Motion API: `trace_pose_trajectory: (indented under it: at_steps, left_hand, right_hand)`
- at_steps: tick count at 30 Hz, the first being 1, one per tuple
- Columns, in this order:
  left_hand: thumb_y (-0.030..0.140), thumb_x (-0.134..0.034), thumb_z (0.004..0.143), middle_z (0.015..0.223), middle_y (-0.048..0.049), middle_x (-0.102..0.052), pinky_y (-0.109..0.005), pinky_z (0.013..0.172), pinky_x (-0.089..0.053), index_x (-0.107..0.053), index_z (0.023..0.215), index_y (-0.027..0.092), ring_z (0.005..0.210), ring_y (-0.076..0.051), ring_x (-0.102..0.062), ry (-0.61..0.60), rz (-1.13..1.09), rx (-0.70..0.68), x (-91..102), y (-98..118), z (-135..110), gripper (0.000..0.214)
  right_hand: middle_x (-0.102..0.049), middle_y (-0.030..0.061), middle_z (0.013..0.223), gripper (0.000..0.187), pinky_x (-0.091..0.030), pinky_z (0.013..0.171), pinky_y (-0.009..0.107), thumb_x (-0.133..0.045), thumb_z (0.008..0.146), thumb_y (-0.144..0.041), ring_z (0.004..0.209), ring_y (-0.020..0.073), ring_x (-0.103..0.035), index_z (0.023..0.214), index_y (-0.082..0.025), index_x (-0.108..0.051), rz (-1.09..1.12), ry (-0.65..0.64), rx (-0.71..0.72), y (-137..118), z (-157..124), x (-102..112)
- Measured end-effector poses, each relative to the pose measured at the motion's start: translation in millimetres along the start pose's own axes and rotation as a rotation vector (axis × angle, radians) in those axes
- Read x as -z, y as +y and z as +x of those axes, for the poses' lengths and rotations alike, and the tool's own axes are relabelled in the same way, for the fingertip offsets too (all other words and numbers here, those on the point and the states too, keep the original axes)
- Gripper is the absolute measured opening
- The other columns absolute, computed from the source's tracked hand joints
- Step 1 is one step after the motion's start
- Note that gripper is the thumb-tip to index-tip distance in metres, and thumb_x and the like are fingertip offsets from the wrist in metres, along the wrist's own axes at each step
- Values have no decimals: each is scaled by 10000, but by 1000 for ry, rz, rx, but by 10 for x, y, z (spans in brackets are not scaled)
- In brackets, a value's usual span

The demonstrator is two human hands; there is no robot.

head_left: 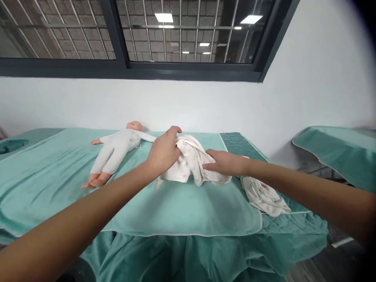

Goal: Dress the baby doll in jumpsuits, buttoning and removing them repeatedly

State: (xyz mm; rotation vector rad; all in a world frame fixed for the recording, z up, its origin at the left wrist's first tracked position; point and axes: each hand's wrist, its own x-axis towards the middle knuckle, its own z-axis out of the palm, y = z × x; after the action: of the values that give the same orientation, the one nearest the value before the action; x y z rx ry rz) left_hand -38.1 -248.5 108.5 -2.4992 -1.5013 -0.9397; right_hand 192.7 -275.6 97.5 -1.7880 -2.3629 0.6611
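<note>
A white printed baby garment (192,160) hangs bunched just over the green bed cover, between my two hands. My left hand (166,150) is closed on its upper left edge. On its right side my right hand (225,162) pinches the cloth between thumb and fingers. The garment's exact cut is hidden in its folds. To the left a baby doll (119,147) in a white suit lies on its back, head toward the wall, feet bare. Right of the held garment, partly behind my right forearm, lies another crumpled white printed cloth (264,196).
A light green cover (176,217) is spread over the darker quilted green bed (293,225), whose draped front edge is nearest me. Behind it stand a white wall (205,103) and a barred window (188,43). Another green-covered surface (343,152) stands at the right.
</note>
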Motion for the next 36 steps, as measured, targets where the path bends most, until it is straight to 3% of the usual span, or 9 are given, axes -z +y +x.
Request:
trace_pose_trajectory:
  at_steps: [5, 9, 13, 16, 19, 22, 27, 32, 36]
  left_hand:
    - [106, -451, 787, 893, 3, -628, -311, 698, -462, -514, 1092, 238, 798, -175, -596, 53, -466, 138, 42, 188, -150, 339]
    - [233, -559, 821, 946, -2, -620, -301, 697, -482, -543, 1135, 239, 789, -153, -583, -73, -662, 126, 118, 185, -283, 314]
    - [377, -569, 872, 959, -44, -634, -320, 766, -516, -590, 1178, 198, 857, -166, -609, -264, -910, 52, 246, 17, -326, 356]
    - [373, -593, 857, 1025, -57, -623, -335, 833, -519, -578, 1206, 198, 925, -171, -608, -156, -847, 50, 300, -162, -318, 391]
    - [363, -729, 733, 1291, -78, -513, -376, 965, -487, -449, 1363, 266, 1156, -219, -539, 1, -599, 78, 302, -305, -306, 696]
    - [381, -779, 671, 1443, -104, -412, -396, 990, -484, -270, 1477, 300, 1240, -258, -512, -86, -579, 80, 303, -376, -295, 957]
    - [386, -696, 742, 1191, -83, -651, -383, 873, -527, -529, 1258, 215, 1059, -271, -628, -259, -597, 49, 365, -366, -297, 569]
    - [366, -652, 771, 1069, -33, -684, -355, 880, -510, -568, 1114, 201, 1009, -237, -635, -26, -535, 86, 330, -282, -312, 390]
    - [376, -637, 799, 1058, -37, -661, -335, 831, -529, -496, 1152, 208, 997, -223, -634, 154, -618, 154, 237, -171, -285, 416]
  right_hand:
    - [-682, 122, 1168, 445, -522, 788, 379, -580, 849, -431, 976, 283, -650, 1226, -196, -557, 535, 6, 16, -208, 82, -303]
    - [-717, 101, 976, 340, -549, 672, 359, -595, 837, -365, 777, 228, -657, 1137, -206, -612, 1076, -66, 42, -390, 185, -491]
    - [-711, 86, 979, 289, -567, 708, 364, -560, 874, -341, 830, 220, -659, 1127, -216, -620, 1277, -34, 171, -529, 254, -488]
    - [-706, 90, 1006, 303, -573, 720, 377, -560, 882, -316, 875, 228, -659, 1160, -207, -606, 1390, 9, 205, -611, 300, -442]
    - [-703, 78, 1029, 339, -567, 746, 380, -564, 876, -316, 911, 230, -655, 1200, -221, -591, 1402, 56, 252, -674, 339, -402]
    - [-705, 57, 1031, 345, -550, 762, 363, -537, 877, -339, 945, 233, -647, 1202, -245, -607, 1287, 80, 326, -714, 347, -349]
    - [-688, 25, 1114, 366, -511, 821, 341, -552, 864, -292, 983, 214, -627, 1224, -274, -617, 1030, 80, 440, -683, 302, -245]
    - [-547, 46, 1396, 517, -453, 994, 375, -641, 859, -324, 1237, 234, -525, 1356, -282, -507, 965, 153, 535, -456, 302, -264]
    - [-510, 84, 1440, 679, -376, 1089, 417, -715, 825, -434, 1325, 266, -460, 1420, -247, -448, 864, -5, 524, -264, 281, -416]
